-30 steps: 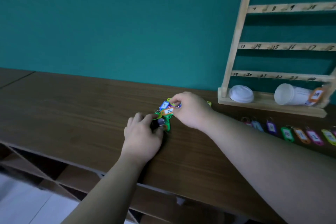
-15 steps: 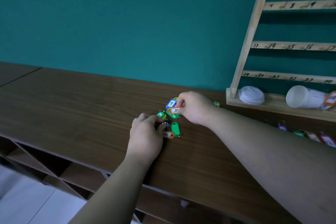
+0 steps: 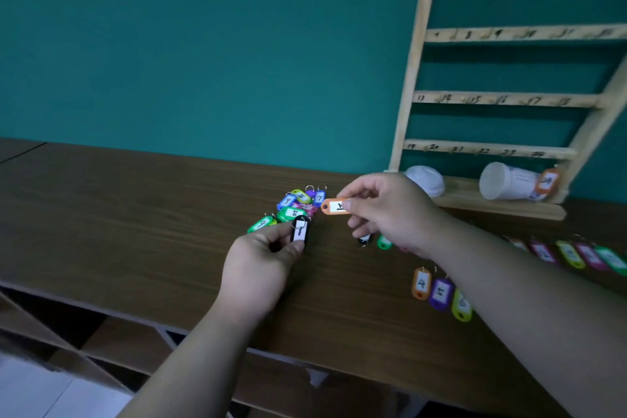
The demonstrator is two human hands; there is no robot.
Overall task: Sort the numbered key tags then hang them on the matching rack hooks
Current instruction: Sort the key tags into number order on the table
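- Dark wood counter (image 3: 135,214) along a teal wall (image 3: 203,44), and each hand has one tag up over it.
- The right hand (image 3: 390,210) pinches the orange tag (image 3: 334,206) by one end between thumb and forefinger. The label faces up, the tag is clear of the counter, and the other fingers curl loosely underneath.
- The left hand (image 3: 261,265) pinches the black tag (image 3: 300,231) by its near end, with the ring end pointing away.
- Handling-wise, these look like light, stiff plastic shells with a paper slip inside, so I'd guess barely any squeeze is needed. The smooth faces are probably a bit slippery, so gripping across the long edges seems safest. Leave the little metal ring free, since that's the part that goes on a hook.
- The loose pile (image 3: 295,204) of unsorted tags sits just beyond the left hand, all overlapping. Those rings could snag each other when one gets lifted.
- A green tag (image 3: 384,243) peeks out from under the right hand's fingers.
- On the near side of the right forearm, a sorted row (image 3: 439,292) reads 4, 5, 6 side by side. More tags (image 3: 576,253) line up on the forearm's far side.
- The rack (image 3: 509,98) stands beyond the right hand, its rails numbered. A white lid (image 3: 424,180) and a tipped cup (image 3: 505,181) sit on its bottom ledge.
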